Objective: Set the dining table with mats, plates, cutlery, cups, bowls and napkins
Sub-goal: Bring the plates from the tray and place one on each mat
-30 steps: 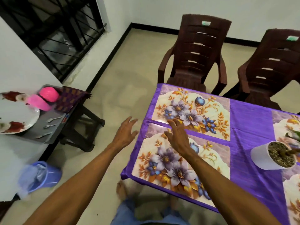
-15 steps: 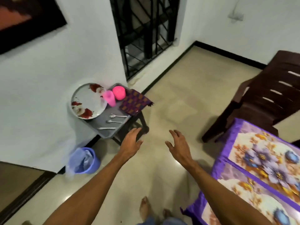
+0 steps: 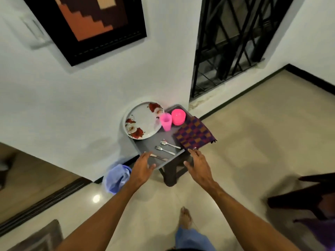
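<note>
A grey tray (image 3: 154, 140) rests on a dark stool against the white wall. On it are a white plate with red flowers (image 3: 143, 121), a pink cup (image 3: 166, 121), a pink bowl (image 3: 178, 116), a purple-and-orange checked napkin (image 3: 194, 135), a spoon (image 3: 169, 144), a fork (image 3: 164, 150) and a knife (image 3: 158, 157). My left hand (image 3: 143, 169) hovers open at the tray's near left edge, partly over the knife. My right hand (image 3: 198, 166) is open at the near right corner, below the napkin. Neither holds anything.
A dark stool (image 3: 173, 173) carries the tray. A blue bin with a plastic liner (image 3: 117, 178) stands on the floor left of it. A barred window (image 3: 235, 38) is at the back right. A brown chair (image 3: 304, 194) sits at the right edge.
I turned from the dining table with its floral mats toward the stool. Both hands left the mats and moved forward to the tray's near edge.
</note>
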Motion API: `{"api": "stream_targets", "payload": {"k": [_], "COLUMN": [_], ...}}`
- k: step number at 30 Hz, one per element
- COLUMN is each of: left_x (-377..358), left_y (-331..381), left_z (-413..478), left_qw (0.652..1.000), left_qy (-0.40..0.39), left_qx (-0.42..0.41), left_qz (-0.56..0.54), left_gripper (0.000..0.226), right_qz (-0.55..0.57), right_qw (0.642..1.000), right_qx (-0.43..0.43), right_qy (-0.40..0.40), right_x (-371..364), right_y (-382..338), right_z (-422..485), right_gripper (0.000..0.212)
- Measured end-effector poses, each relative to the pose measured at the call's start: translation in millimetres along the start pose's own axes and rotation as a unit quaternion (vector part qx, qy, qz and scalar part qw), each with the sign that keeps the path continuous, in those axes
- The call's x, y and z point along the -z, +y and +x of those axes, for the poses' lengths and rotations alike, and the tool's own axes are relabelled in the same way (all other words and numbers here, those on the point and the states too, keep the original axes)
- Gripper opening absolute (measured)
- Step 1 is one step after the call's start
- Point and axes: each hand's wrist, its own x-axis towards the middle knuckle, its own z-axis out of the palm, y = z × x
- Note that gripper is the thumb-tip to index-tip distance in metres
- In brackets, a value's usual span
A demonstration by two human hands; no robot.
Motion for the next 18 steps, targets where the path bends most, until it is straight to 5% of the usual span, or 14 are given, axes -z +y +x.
{"api": "stream_targets", "payload": {"k": [18], "left_x": [10], "left_y": [-20], "left_z": [155], "left_qw": [0.996], "left_qy": [0.005], "left_qx": [0.043], "left_qz": [-0.078], "left_gripper": [0.06], "right_qz": [-0.041], "right_qw": [0.996], "right_qx": [0.012], "right_qy": [-0.084], "right_x": [-23], "right_y": [-40], "right_z": [172], "right_gripper": [0.059]}}
